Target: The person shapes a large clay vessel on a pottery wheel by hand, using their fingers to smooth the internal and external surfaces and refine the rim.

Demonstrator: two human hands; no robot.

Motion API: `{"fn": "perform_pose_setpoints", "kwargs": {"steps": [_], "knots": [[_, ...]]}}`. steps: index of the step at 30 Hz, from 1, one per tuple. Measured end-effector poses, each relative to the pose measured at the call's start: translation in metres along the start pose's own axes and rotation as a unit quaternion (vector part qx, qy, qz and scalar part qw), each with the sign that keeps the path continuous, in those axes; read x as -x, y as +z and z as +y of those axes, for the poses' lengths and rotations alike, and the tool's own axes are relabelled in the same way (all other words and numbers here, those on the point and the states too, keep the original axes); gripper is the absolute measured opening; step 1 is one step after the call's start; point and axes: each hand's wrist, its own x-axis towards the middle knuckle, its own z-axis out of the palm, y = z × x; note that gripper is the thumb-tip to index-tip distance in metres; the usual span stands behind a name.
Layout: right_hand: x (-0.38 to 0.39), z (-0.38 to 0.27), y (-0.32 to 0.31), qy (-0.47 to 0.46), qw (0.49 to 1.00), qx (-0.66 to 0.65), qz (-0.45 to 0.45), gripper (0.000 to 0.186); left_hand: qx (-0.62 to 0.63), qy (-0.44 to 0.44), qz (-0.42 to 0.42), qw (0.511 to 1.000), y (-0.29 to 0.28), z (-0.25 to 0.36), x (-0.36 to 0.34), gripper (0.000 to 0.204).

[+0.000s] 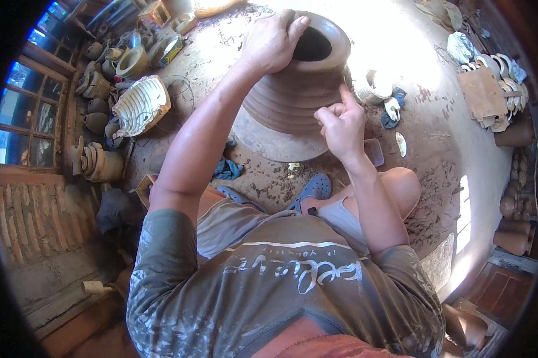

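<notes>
A tall ribbed clay pot (290,98) with a wide dark mouth stands on a round grey wheel head (260,143) in front of me. My left hand (272,42) grips the pot's upper rim at the left, its thumb bent over the edge. My right hand (343,125) is at the pot's right side, index finger extended up against the clay wall, the other fingers curled with nothing visible in them.
Clay pots (132,64) crowd the left side near a ribbed white mould (139,106). A white bucket (371,92), blue rags (227,170) and a plastic tub (375,154) lie around the wheel. Cardboard (481,95) and moulds line the right. My blue clogs (317,188) rest below.
</notes>
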Motion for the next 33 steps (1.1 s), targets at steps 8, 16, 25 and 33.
{"fn": "perform_pose_setpoints", "kwargs": {"steps": [8, 16, 25, 33], "knots": [[0.021, -0.008, 0.018, -0.032, 0.997, 0.072, -0.007, 0.088, -0.035, 0.017, 0.013, 0.999, 0.005, 0.001, 0.004, 0.048], [0.031, -0.012, 0.029, -0.035, 0.997, 0.062, -0.019, 0.092, -0.046, 0.013, 0.011, 0.999, 0.006, 0.001, 0.003, 0.049], [0.065, -0.008, 0.04, -0.23, 0.971, 0.036, -0.058, 0.046, 0.027, 0.114, 0.156, 0.981, -0.027, 0.021, 0.043, 0.037], [0.067, 0.013, -0.009, -0.454, 0.862, 0.202, -0.099, 0.044, 0.354, -0.168, -0.29, 0.873, -0.016, 0.032, 0.207, 0.054]]}}
